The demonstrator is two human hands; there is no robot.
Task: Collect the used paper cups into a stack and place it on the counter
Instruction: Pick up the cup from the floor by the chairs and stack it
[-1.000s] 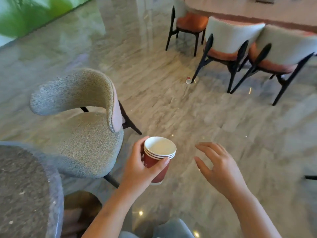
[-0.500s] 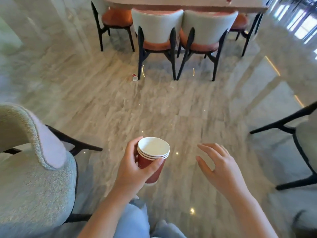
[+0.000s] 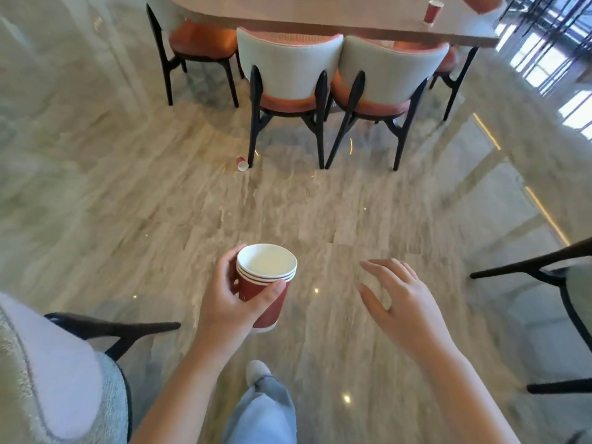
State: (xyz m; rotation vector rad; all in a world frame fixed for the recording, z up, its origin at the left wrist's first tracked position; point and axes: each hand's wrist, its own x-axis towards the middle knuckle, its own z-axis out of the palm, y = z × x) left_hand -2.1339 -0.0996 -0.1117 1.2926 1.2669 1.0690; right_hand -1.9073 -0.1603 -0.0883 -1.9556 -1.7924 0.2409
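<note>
Jeans leg (image 3: pixel 262 411) and pale shoe (image 3: pixel 256 370) lowest down, beside a fuzzy grey chair (image 3: pixel 48 379) on the left. Just above, left hand (image 3: pixel 229 304) wrapped round a stack of red paper cups (image 3: pixel 266 283), thumb across the front, fingers behind. Held in the air, standing up tall, white open mouth up, tipped a bit. Right hand (image 3: pixel 402 299) near it, holding nothing, fingers spread and loose. Below, shiny grey stone floor (image 3: pixel 160 219). Farther off, fallen cup (image 3: pixel 242 163) on its side, mouth toward the camera, right by a black chair leg (image 3: pixel 252 139). Beyond, orange-seated chairs (image 3: pixel 288 68) tucked at a long table (image 3: pixel 320 19), a standing cup (image 3: pixel 431 11) near its right end.
</note>
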